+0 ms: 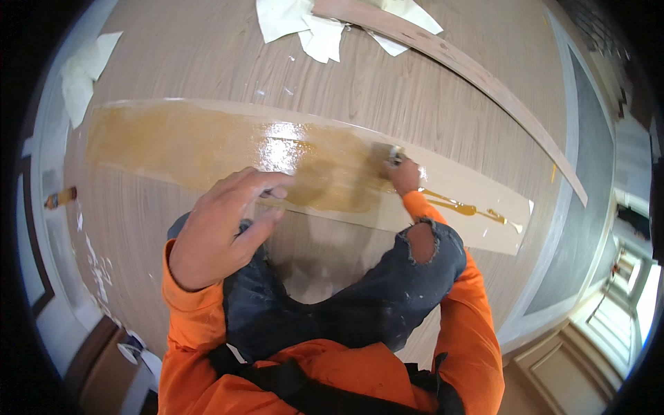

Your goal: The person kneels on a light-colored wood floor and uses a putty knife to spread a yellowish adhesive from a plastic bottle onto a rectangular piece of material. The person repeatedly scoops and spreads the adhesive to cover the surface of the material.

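Note:
A long beige sheet-like panel [441, 161] lies across the wood-grain floor [332, 88] in front of my knees. Glossy amber glue-like liquid [155, 140] coats its left and middle parts. My right hand [406, 175] grips a flat spreader [381, 158], blurred and partly hidden by my fingers, against the wet surface. To its right, thick amber streaks of the same liquid [461, 207] run towards the panel's right end. My left hand [228, 223] hovers above my left knee, near the panel's lower edge, with thumb and fingers apart and nothing in it.
A long narrow wood-coloured strip [467, 62] lies beyond the panel, curving in this view. Torn white paper pieces [321, 39] lie under and around its far end; more white paper [85, 72] is at the left. A small bottle [60, 198] lies by the left wall.

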### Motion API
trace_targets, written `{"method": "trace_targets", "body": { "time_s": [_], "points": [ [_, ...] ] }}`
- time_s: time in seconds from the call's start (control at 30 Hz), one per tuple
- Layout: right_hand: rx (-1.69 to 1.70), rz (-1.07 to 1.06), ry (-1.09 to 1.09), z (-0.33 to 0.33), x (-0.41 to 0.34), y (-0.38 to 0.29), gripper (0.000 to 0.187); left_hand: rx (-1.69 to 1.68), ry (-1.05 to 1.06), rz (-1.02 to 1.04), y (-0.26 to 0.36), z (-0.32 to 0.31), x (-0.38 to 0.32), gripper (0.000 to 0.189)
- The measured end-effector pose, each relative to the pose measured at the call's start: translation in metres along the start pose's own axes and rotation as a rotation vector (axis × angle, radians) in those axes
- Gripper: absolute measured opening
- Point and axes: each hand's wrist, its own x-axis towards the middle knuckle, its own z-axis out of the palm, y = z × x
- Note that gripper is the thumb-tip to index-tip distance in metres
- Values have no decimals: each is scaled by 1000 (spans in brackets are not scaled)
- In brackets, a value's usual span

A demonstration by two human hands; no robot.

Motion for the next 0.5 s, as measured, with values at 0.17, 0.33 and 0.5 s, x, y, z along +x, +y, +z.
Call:
{"method": "trace_targets", "body": {
  "time_s": [0.17, 0.33, 0.5],
  "points": [
    [-123, -390, -202, 8, 25, -57, 45, -72, 207, -187, 65, 44, -49, 35],
    [-319, -957, -522, -5, 41, -127, 33, 1, 660, -443, 108, 84, -126, 40],
    [-488, -1220, -486, 49, 63, -206, 38, -131, 856, -643, 118, 146, -170, 37]
  ]
}}
